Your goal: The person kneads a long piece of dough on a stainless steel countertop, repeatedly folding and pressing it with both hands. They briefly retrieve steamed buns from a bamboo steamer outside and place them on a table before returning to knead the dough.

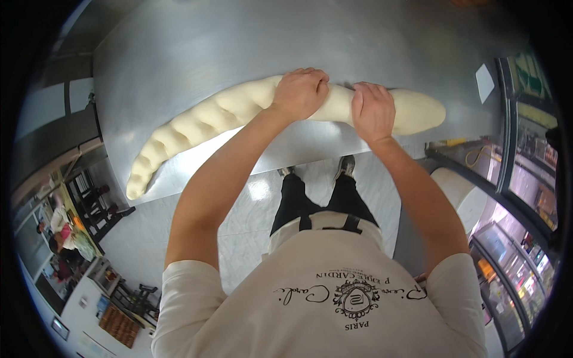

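A long, thick roll of pale dough lies in a curve across a stainless steel worktable. Its left part tapers and bears a row of pressed dents; its right end is smooth and rounded. My left hand grips the dough near its middle, the fingers curled over the far side. A short way to the right, my right hand is closed around the top of the roll, thumb on the left. Smooth dough shows between the two hands. The fingertips of both hands are partly hidden.
A white card lies at the table's right side. Dark metal-framed glass panels stand to the right, with a large white cylindrical container below them. Other people are far off at the left, near a black metal rack.
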`<state>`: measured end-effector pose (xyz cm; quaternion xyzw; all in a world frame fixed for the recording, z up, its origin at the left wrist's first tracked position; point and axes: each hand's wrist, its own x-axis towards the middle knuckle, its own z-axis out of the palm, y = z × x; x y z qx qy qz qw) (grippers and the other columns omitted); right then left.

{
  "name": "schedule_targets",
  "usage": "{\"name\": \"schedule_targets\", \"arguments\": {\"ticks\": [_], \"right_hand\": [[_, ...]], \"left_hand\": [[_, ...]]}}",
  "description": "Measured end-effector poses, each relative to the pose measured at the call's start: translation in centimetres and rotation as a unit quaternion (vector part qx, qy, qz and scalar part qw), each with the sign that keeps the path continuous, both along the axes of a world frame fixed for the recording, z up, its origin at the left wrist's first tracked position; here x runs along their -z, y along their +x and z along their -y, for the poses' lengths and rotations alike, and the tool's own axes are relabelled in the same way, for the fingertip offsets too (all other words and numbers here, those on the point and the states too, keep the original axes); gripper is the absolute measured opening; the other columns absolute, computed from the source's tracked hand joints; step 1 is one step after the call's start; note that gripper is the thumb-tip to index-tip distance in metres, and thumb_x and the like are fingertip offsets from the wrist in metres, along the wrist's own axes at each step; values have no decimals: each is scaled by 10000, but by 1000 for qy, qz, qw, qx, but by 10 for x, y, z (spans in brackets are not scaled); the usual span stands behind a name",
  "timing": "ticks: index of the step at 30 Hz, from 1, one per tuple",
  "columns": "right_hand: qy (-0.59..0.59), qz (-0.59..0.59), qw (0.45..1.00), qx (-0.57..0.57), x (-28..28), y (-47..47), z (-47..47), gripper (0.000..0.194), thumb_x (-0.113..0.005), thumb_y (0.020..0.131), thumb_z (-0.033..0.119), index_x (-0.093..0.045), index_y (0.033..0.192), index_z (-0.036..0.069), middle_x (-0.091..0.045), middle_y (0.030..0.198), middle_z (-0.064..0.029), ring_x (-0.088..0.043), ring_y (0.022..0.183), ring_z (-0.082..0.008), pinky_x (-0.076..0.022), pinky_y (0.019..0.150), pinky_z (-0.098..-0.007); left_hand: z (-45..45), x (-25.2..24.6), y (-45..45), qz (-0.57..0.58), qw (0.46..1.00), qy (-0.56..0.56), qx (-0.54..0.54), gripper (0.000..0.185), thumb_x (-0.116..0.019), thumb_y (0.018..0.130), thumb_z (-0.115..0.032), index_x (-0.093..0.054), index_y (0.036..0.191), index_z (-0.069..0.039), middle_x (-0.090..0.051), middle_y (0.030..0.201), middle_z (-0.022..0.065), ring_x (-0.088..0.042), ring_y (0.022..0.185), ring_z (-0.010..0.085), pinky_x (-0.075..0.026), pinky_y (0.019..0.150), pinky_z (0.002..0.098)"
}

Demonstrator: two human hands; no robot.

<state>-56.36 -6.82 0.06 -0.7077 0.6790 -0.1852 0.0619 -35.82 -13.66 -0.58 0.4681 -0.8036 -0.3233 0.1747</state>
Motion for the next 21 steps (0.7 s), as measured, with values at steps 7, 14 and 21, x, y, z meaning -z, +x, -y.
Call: {"name": "schedule_targets", "arguments": {"ticks": [7, 14, 21], "right_hand": [[-112, -54, 992, -8, 61, -19, 51, 335, -649, 936, 286, -743, 1201, 104, -700, 1234, -106, -605, 1217, -336, -455, 1049, -492], [-145, -33, 988, 51, 69, -25, 157, 331, -648, 975, 363, -772, 1133, 100, -725, 1213, -113, -638, 1179, -334, -470, 1023, -484], [80, 45, 992, -86, 33, -46, 91, 341, -625, 1005, 359, -786, 977, 60, -756, 1100, -152, -676, 1053, -377, -492, 981, -499]], "left_hand": [[93, 11, -31, 187, 976, 102, 44, 266, -562, 979, -237, -759, 1000, -60, -772, 1024, 186, -726, 946, 414, -577, 842, 526], [167, 42, -84, 203, 953, 90, -209, 273, -577, 979, -231, -779, 1053, -64, -792, 1121, 187, -760, 1049, 372, -605, 892, 465], [41, 29, -86, 160, 981, -13, -112, 326, -525, 1030, -295, -770, 1058, -82, -767, 1157, 153, -710, 1131, 374, -575, 973, 480]]}}
